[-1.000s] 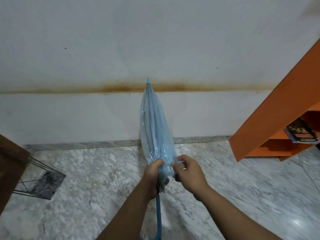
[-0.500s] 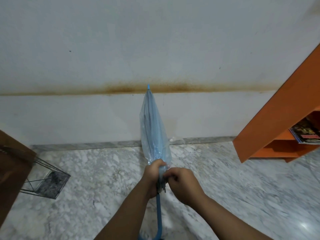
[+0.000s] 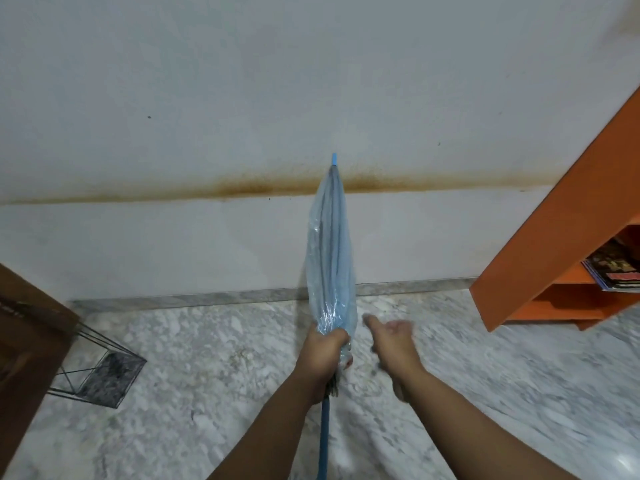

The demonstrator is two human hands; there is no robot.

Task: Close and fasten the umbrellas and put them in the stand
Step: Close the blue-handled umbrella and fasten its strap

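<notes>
A closed umbrella (image 3: 331, 258) with a clear bluish plastic canopy and a blue shaft points up and away from me, its blue tip in front of the wall. My left hand (image 3: 323, 353) grips the gathered lower end of the canopy. My right hand (image 3: 393, 341) is blurred, just right of the umbrella, fingers spread, apart from it and holding nothing. A black wire umbrella stand (image 3: 98, 370) stands on the floor at the left.
A dark wooden piece of furniture (image 3: 24, 362) fills the left edge beside the stand. An orange shelf unit (image 3: 568, 237) with magazines (image 3: 614, 273) is at the right. A stained white wall (image 3: 242, 133) rises behind the marble floor (image 3: 214, 368).
My right hand has let go of the bottom of the canopy and swung out to the right, opening. My left hand keeps its grip, and the umbrella has stayed upright.
</notes>
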